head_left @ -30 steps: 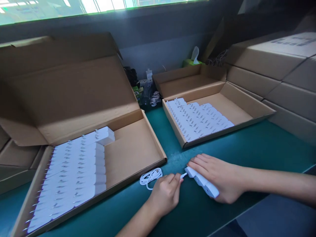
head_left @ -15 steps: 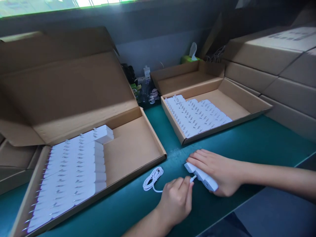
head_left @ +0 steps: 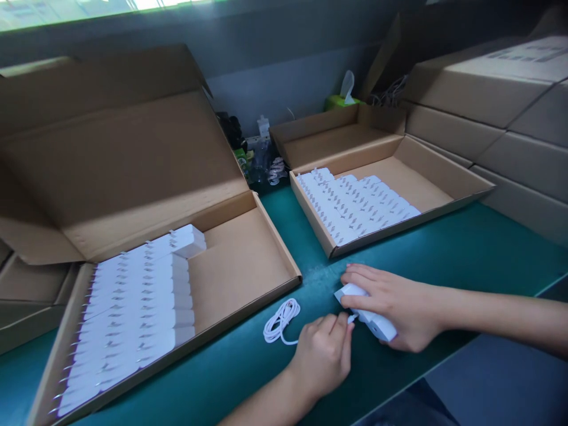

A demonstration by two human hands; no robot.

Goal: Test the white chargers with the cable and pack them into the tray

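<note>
Pinched in the fingers of my left hand (head_left: 323, 354) is the plug end of a white cable (head_left: 282, 321), whose rest lies coiled on the green table just left of that hand. The plug tip is against the near side of a row of white power adapters (head_left: 380, 327); how deep it sits I cannot tell. My right hand (head_left: 402, 305) lies over the row from the right and grips it, the thumb across the near side. Fingers hide part of the adapters.
To the left, an open cardboard box (head_left: 235, 281) holds rows of white adapters (head_left: 133, 302) with metal prongs. Another open box (head_left: 426, 171) behind the hands holds more of them (head_left: 355, 207). Stacked cartons (head_left: 461, 94) stand at right; a green tissue box (head_left: 339, 103) is at the back.
My right thumb has come across the near side of the adapters, and the row has tilted. My left hand still pinches the plug at the row. The view has shifted slightly.
</note>
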